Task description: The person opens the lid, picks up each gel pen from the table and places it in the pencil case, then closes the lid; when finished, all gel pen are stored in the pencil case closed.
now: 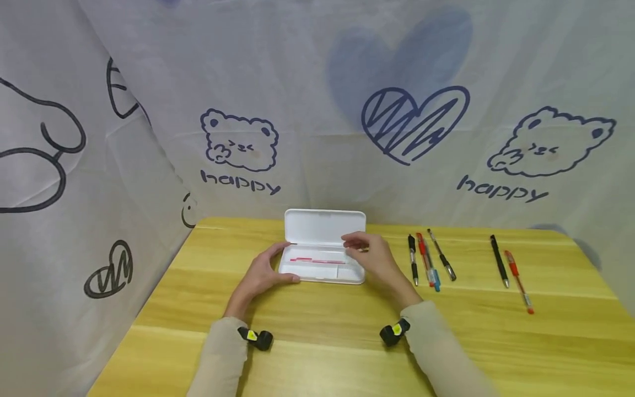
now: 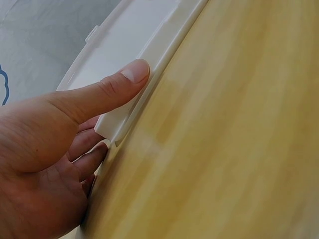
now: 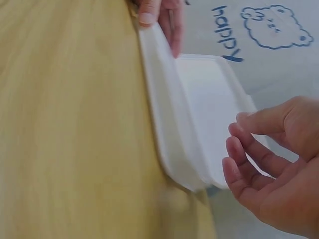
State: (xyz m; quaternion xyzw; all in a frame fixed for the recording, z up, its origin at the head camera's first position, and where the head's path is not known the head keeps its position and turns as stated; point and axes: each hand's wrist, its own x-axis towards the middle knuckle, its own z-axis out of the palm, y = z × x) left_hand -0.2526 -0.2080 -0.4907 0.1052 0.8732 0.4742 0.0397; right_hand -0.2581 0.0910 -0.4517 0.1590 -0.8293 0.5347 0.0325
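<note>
A white pencil case stands with its lid raised at the back, and a thin red pen lies inside it. My left hand grips the case's left end. In the left wrist view the thumb lies over the front rim while the other fingers bend around the end wall. Over the right end of the case hovers my right hand. Seen from the right wrist, its fingers are loosely bent, thumb near the index finger, with nothing between them.
To the right of the case on the wooden table lie several pens, among them a black pen, another black pen and a red pen. A printed cloth hangs behind the table's back edge.
</note>
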